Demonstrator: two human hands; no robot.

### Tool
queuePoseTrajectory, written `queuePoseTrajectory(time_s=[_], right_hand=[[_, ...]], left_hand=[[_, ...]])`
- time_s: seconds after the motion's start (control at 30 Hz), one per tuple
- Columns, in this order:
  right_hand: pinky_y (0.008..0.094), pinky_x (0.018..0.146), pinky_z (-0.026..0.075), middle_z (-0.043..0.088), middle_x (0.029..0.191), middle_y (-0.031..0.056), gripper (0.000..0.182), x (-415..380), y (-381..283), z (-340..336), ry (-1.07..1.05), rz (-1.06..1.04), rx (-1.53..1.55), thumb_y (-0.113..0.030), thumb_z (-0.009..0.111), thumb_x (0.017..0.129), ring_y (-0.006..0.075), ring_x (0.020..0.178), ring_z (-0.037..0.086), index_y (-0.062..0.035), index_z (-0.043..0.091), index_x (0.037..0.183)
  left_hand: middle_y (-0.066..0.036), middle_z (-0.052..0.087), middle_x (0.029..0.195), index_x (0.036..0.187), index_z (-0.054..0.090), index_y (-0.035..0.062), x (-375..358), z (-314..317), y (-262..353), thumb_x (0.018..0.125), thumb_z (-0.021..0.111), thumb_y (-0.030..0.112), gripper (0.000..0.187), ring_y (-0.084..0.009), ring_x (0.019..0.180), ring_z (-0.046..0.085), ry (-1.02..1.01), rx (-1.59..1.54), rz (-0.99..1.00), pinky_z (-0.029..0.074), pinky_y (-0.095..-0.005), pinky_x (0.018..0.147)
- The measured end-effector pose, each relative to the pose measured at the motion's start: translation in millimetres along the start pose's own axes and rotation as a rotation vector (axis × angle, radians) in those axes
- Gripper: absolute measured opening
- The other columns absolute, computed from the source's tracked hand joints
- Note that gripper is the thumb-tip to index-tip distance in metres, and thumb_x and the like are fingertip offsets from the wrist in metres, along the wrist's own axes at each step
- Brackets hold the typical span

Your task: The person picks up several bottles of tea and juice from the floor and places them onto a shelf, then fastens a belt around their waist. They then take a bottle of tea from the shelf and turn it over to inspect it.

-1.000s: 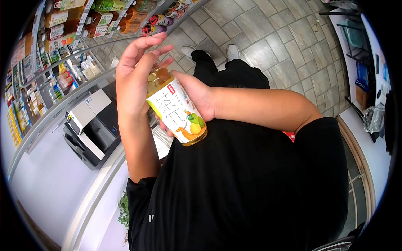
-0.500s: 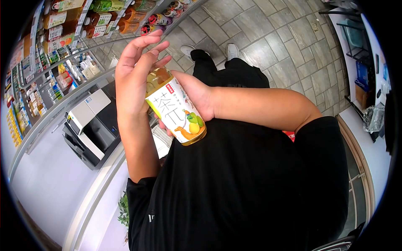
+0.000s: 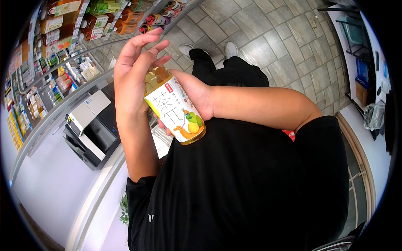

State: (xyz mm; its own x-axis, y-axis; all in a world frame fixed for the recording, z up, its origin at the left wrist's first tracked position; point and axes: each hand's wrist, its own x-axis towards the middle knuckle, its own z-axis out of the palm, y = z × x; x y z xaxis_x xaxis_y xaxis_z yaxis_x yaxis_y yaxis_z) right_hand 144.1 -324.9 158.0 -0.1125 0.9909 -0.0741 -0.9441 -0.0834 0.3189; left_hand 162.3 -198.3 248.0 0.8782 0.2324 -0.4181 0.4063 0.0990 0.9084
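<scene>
A bottle of tea point(image 3: 180, 111) is tilted in front of my chest, its base toward me, with amber liquid and a white label picturing yellow and green fruit. My right hand point(image 3: 194, 94) is closed around it from the right, fingertips showing on the far side of the label. At the bottle's top end, my left hand point(image 3: 133, 69) is bent around the neck. Its thumb lies across the front and the other fingertips stick out beyond. The cap is hidden behind this hand.
Shelves of bottled drinks point(image 3: 100, 21) stand at the upper left, above a display of small packets point(image 3: 54, 88). A white and black machine point(image 3: 90, 125) sits on the pale counter point(image 3: 50, 175). Grey tiles point(image 3: 272, 46) cover the floor. A plastic bag point(image 3: 374, 116) is at the right.
Both hands and the bottle have shifted very slightly to the left and upward. The hold on the bottle looks the same.
</scene>
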Motion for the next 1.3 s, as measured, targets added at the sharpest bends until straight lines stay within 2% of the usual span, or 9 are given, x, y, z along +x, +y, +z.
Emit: queuePoseTrajectory(time_s=[0.5,0.57,0.7,0.83,0.9,0.93,1.03,1.17,1.3], right_hand=[[0.0562,0.071,0.062,0.074,0.093,0.0188,0.071,2,-4,2,0.043,-0.038,-0.024,-0.069,0.034,0.099,0.0379,0.082,0.075,-0.0066,0.067,0.112],[0.0570,0.073,0.061,0.074,0.094,0.0192,0.071,5,-5,2,0.049,0.002,-0.004,-0.069,0.036,0.099,0.0382,0.082,0.075,-0.0070,0.068,0.112],[0.0582,0.075,0.059,0.074,0.093,0.0193,0.069,6,-10,4,0.085,0.025,0.042,-0.067,0.037,0.098,0.0399,0.082,0.074,-0.0064,0.068,0.112],[0.0573,0.079,0.057,0.072,0.095,0.0228,0.067,9,-24,-7,-0.033,0.059,0.143,-0.062,0.038,0.097,0.0452,0.082,0.071,-0.0043,0.069,0.111],[0.0569,0.080,0.056,0.071,0.095,0.0238,0.069,12,-28,-10,-0.127,-0.018,0.351,-0.062,0.039,0.096,0.0458,0.083,0.070,-0.0008,0.068,0.111],[0.0554,0.083,0.055,0.070,0.094,0.0220,0.066,12,-29,-13,-0.151,-0.027,0.204,-0.060,0.041,0.096,0.0439,0.083,0.069,-0.0005,0.066,0.110],[0.0562,0.086,0.056,0.073,0.095,0.0205,0.080,28,-32,-21,-0.289,-0.017,0.270,-0.074,0.038,0.091,0.0432,0.085,0.071,0.0006,0.067,0.102],[0.0545,0.084,0.055,0.072,0.092,0.0185,0.074,40,-39,-12,-0.548,0.014,0.291,-0.071,0.039,0.094,0.0415,0.084,0.070,-0.0023,0.066,0.101],[0.0483,0.084,0.051,0.068,0.089,0.0116,0.068,54,-44,-10,-0.848,0.154,0.290,-0.074,0.052,0.090,0.0343,0.082,0.069,-0.0083,0.061,0.104]], left_hand=[[-0.017,0.063,0.136,0.128,0.063,-0.0021,4,-7,0,0.099,0.056,0.009,0.032,-0.0289,0.120,0.067,0.055,-0.018,-0.043,0.054,-0.0360,0.098],[-0.023,0.059,0.142,0.133,0.058,-0.0052,5,-11,-1,0.100,0.053,0.013,0.038,-0.0344,0.123,0.065,0.066,0.040,-0.031,0.056,-0.0395,0.099],[-0.024,0.058,0.142,0.138,0.053,-0.0055,2,-15,-1,0.101,0.051,0.015,0.042,-0.0340,0.123,0.064,0.087,0.067,-0.038,0.055,-0.0391,0.100],[-0.023,0.058,0.137,0.144,0.046,-0.0060,1,-35,-10,0.100,0.051,0.017,0.050,-0.0303,0.117,0.065,0.048,0.001,-0.078,0.054,-0.0364,0.095],[-0.018,0.059,0.134,0.140,0.053,-0.0042,-2,-42,-12,0.099,0.055,0.012,0.044,-0.0195,0.111,0.064,0.072,-0.073,-0.102,0.050,-0.0329,0.100],[-0.017,0.057,0.136,0.142,0.052,-0.0025,-3,-42,-12,0.099,0.056,0.014,0.046,-0.0183,0.113,0.062,0.061,-0.082,-0.108,0.050,-0.0326,0.101],[-0.016,0.058,0.135,0.144,0.052,-0.0006,-7,-50,-15,0.100,0.058,0.015,0.047,-0.0179,0.115,0.060,0.070,-0.054,-0.155,0.049,-0.0325,0.101],[-0.013,0.059,0.134,0.144,0.053,0.0013,-5,-54,-9,0.101,0.059,0.018,0.047,-0.0188,0.118,0.059,0.063,0.018,-0.231,0.048,-0.0333,0.102],[-0.012,0.060,0.137,0.145,0.053,0.0016,8,-60,-1,0.103,0.057,0.018,0.045,-0.0191,0.123,0.058,-0.017,-0.010,-0.198,0.047,-0.0344,0.105]])
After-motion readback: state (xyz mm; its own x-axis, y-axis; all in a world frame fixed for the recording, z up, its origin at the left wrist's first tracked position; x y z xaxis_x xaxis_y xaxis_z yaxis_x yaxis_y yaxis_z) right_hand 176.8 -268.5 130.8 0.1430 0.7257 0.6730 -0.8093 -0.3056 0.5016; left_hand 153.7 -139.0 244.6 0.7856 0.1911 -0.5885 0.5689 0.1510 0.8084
